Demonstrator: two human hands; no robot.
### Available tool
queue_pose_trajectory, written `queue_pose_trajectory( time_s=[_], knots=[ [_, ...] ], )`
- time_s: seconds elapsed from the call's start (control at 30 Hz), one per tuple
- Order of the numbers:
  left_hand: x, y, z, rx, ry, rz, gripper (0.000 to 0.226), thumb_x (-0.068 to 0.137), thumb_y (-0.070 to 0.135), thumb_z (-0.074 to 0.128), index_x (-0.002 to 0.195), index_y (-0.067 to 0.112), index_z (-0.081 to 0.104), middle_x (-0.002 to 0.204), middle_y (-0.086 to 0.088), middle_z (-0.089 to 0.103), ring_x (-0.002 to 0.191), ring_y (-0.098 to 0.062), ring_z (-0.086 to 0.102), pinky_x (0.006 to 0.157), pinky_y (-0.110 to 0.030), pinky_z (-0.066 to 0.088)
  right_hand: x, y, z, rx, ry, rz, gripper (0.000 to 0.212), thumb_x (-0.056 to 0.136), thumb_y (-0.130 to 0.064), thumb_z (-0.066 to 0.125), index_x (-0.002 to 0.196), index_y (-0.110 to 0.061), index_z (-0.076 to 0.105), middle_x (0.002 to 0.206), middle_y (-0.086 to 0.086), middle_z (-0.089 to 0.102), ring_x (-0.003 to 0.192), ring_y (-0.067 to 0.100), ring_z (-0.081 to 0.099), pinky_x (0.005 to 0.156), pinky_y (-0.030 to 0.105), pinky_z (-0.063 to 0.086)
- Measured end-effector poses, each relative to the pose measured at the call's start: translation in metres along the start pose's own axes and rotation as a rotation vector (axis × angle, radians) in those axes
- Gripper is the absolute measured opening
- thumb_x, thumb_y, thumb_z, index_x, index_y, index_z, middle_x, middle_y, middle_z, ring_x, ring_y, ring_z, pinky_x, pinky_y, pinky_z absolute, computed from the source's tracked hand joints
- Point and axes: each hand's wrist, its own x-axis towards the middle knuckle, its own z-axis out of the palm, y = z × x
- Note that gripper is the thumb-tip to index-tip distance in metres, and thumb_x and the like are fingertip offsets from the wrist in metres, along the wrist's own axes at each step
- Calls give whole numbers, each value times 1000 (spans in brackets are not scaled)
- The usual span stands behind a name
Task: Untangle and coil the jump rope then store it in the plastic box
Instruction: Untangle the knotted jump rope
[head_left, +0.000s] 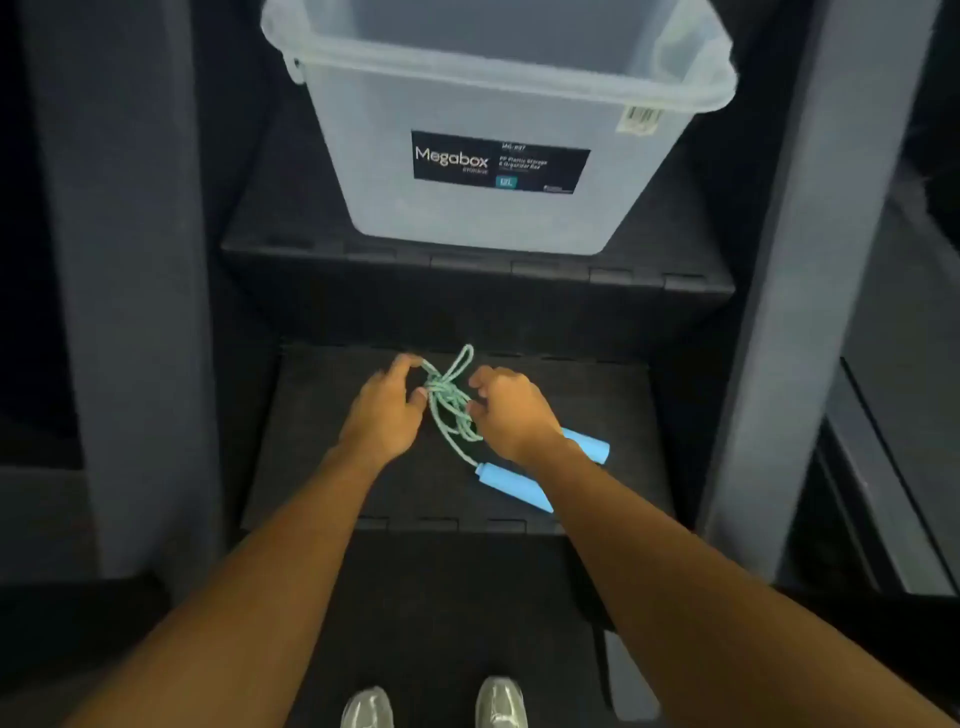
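A tangled green jump rope (448, 402) lies on the lower black step (322, 467), bunched into a knot between my hands. Its two light-blue handles lie to the right: one handle (511, 486) shows in front of my right wrist, the other handle (589, 447) is partly hidden behind it. My left hand (387, 410) pinches a strand at the knot's upper left. My right hand (511, 405) grips the rope on the knot's right side, fingers curled. The clear plastic box (488, 218) stands open on the upper step, beyond the rope.
The box carries a dark Megabox label (500, 162). Tall grey panels (130, 260) flank the steps on both sides. My two shoes (434, 704) show at the bottom on the dark floor.
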Motion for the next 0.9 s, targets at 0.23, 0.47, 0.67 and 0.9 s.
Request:
queue_pose_trajectory(
  time_s=[0.23, 0.47, 0.67, 0.9],
  knots=[
    [27, -17, 32, -277, -91, -113, 32, 96, 14, 56, 121, 34, 61, 85, 1, 67, 86, -25, 68, 82, -47, 58, 33, -1, 44, -93, -49, 22, 56, 93, -36, 64, 141, -15, 45, 132, 14, 51, 128, 35, 44, 101, 49, 43],
    [23, -3, 25, -444, -12, -84, 34, 86, -6, 62, 98, 25, 66, 95, 0, 71, 85, -24, 71, 82, -49, 58, 35, -5, 41, 194, 113, 105, 49, 89, -21, 73, 132, -15, 51, 127, 11, 56, 113, 35, 61, 91, 43, 50],
    [-2, 33, -13, -513, 14, 59, 38, 81, -11, 66, 96, 23, 65, 100, 4, 69, 87, -23, 71, 81, -45, 59, 6, -22, 2, 355, 287, 2, 38, 83, -8, 75, 107, -24, 52, 102, -5, 51, 85, 20, 58, 74, 40, 53],
    [-37, 87, -71, -545, 54, 144, 24, 84, 1, 69, 91, 24, 66, 103, -3, 68, 90, -25, 69, 83, -43, 59, -39, -56, -66, 374, 376, -140, 33, 83, 5, 63, 103, -20, 56, 99, -6, 45, 77, 9, 48, 62, 9, 37]
  ],
)
